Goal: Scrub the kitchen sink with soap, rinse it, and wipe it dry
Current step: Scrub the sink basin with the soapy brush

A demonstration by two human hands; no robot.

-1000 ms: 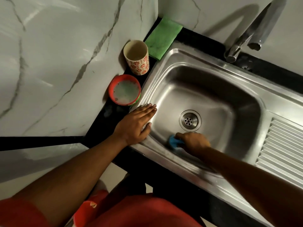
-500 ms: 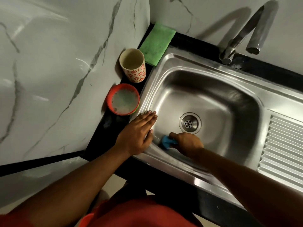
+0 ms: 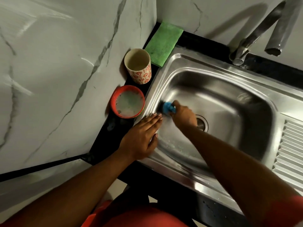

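Since the earlier frame, the right hand (image 3: 184,115) has been carried across the sink (image 3: 221,82), from the near part of the basin floor by the drain (image 3: 203,124) to the basin's left wall. The blue scrubber (image 3: 168,108) has been taken along with it. The left hand (image 3: 141,138) has been kept where it was.

The scrubber is gripped in the curled fingers of the right hand, and its darker end is pressed against the sloping left wall, just beyond the fingertips of the left hand. That part of the frame is blurred, so the scrubber's exact form cannot be made out. The drain is partly covered by the right wrist.

The left hand is laid flat on the sink's left rim, fingers straight and together, with the thumb set over the inner edge. Nothing is held in it. Flecks of foam can be seen on the basin floor between the two forearms.

On the black counter (image 3: 118,128), just beyond the left hand's fingertips, a red bowl (image 3: 128,87) of cloudy, soapy liquid is placed. Farther out from that hand stands an upright cup (image 3: 141,74) printed with red flowers; no lettering can be read on it. A folded green cloth (image 3: 164,43) is laid in the corner beyond the cup.

A metal tap (image 3: 255,35) is mounted well beyond the right hand, and a ribbed drainboard (image 3: 291,149) is seen to that arm's right.
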